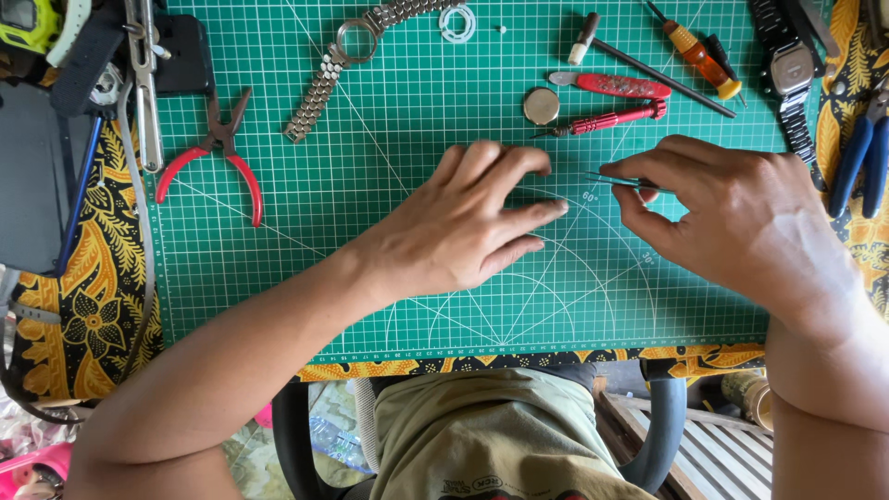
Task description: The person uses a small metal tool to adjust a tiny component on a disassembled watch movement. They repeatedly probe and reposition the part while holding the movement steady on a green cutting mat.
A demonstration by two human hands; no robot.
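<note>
Tweezers [619, 181]: thin, metal, pinched between thumb and fingers of right hand [741, 222], tips pointing to 9 o'clock, just above the green cutting mat [370, 278], right of mat centre. Right hand closed tight on them.

Left hand [463, 227]: palm down on the mat at centre, fingers spread slightly and extended toward 3 o'clock, fingertips near the tweezer tips, holding nothing I can see. Anything small under the fingers is hidden, can't tell.

12 to 1 o'clock of the hands: round metal watch back [541, 106], red-handled screwdriver [607, 118] beside it, red knife-like tool [611, 86] above that, orange-handled screwdriver [701, 57] and a long thin black rod [662, 65] further up.

11 o'clock: steel watch bracelet with empty case ring [347, 60], white gasket ring [457, 23] next to it.

9 to 10 o'clock: red-handled pliers [218, 153] on the mat's left edge.

2 o'clock: black digital watch [789, 69] at the mat's right edge, blue-handled pliers [861, 153] off the mat on the yellow patterned cloth [93, 315] covering the surface.
</note>
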